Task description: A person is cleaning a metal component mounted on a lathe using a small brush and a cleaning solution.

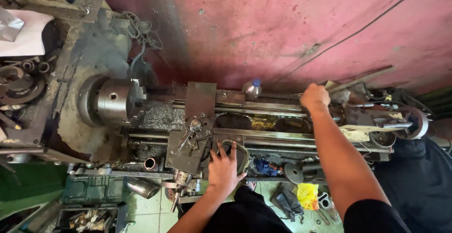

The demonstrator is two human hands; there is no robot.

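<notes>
While I look down, a pink wall [292, 25] fills the top of my view, and a long grey lathe [263, 120] runs across below it. Its chuck [113, 100] sits at the left end, with metal chips heaped just beside it. My right hand [314, 97] reaches to the far side of the bed near the tailstock [372, 117], fingers curled into a loose fist; I cannot tell what it grips, if anything. My left hand [225, 166] lies flat, fingers spread, on the handwheel [239, 153] at the carriage [197, 134] front, pressing rather than clasping it. A plastic bottle [253, 89] stands behind the bed, against the wall. On the tiled floor [150, 204] lies a yellow rag [307, 195].
</notes>
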